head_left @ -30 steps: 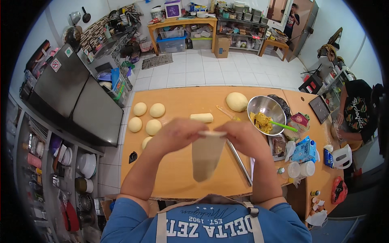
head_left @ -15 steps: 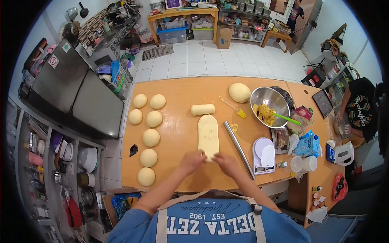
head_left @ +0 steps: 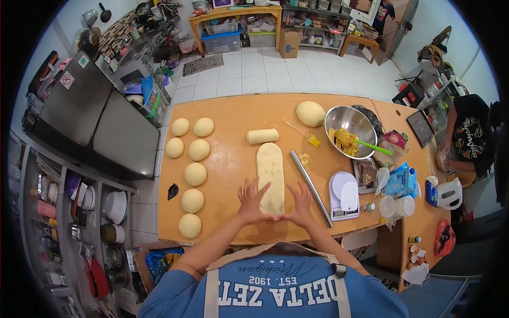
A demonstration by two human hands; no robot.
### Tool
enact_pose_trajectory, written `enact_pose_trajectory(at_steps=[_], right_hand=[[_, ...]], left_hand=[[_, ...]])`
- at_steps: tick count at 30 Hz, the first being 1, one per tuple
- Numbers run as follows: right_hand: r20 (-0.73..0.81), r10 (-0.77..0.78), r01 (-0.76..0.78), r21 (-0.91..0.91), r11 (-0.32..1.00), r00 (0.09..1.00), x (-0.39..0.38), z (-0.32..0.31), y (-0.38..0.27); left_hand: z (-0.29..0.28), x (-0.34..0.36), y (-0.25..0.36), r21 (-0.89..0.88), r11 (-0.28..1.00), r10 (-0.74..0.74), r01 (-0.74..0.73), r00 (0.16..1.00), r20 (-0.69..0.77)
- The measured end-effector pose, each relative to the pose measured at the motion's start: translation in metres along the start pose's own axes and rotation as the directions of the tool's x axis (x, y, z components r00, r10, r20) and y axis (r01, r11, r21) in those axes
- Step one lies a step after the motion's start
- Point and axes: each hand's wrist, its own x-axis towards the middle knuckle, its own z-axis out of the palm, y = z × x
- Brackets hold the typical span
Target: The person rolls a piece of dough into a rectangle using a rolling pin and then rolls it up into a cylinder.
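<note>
A long, flat strip of pale dough (head_left: 271,175) lies on the wooden table, two small marks on its upper half. My left hand (head_left: 254,202) is at its near left side, fingers spread. Opposite it, my right hand (head_left: 300,205) is also open. My thumbs meet at the strip's near end; whether they press the dough is hard to see. Just beyond the far end rests a rolled dough log (head_left: 262,136). A metal rolling pin (head_left: 310,188) lies slantwise to the right of my right hand.
Several round dough balls (head_left: 195,174) line the table's left. At right are a larger dough ball (head_left: 310,114), a yellow brush (head_left: 312,139), a steel bowl (head_left: 334,115) with yellow filling and green spatula, a white scale (head_left: 343,196) and a blue carton (head_left: 401,180). A co-worker (head_left: 471,135) stands far right.
Both hands have opened from a pinch at the strip's near end, fingers now spread upward along its sides. That near end now lies flat. The view has shifted slightly.
</note>
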Motion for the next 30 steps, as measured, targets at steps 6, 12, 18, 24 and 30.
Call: enact_pose_trajectory(at_steps=[6, 12, 18, 24, 30], right_hand=[[0.123, -0.117, 0.111, 0.05, 0.993, 0.986, 0.046, -0.062, -0.04], [0.135, -0.19, 0.176, 0.106, 0.979, 0.973, 0.052, -0.077, -0.057], [-0.012, -0.185, 0.184, 0.163, 0.969, 0.983, 0.048, -0.076, -0.063], [0.005, -0.196, 0.191, 0.189, 0.963, 0.981, 0.048, -0.08, -0.063], [0.051, -0.219, 0.21, 0.147, 0.967, 0.974, 0.053, -0.079, -0.059]], left_hand=[[-0.062, 0.038, 0.013, -0.054, 0.987, 0.151, -0.152, 0.988, -0.013], [-0.07, 0.039, 0.023, -0.2, 0.94, 0.281, -0.275, 0.96, -0.001], [-0.068, 0.038, 0.03, -0.258, 0.931, 0.252, -0.259, 0.966, -0.06], [-0.07, 0.037, 0.033, -0.257, 0.93, 0.241, -0.264, 0.963, -0.118], [-0.067, 0.037, 0.03, -0.251, 0.927, 0.25, -0.277, 0.959, -0.134]])
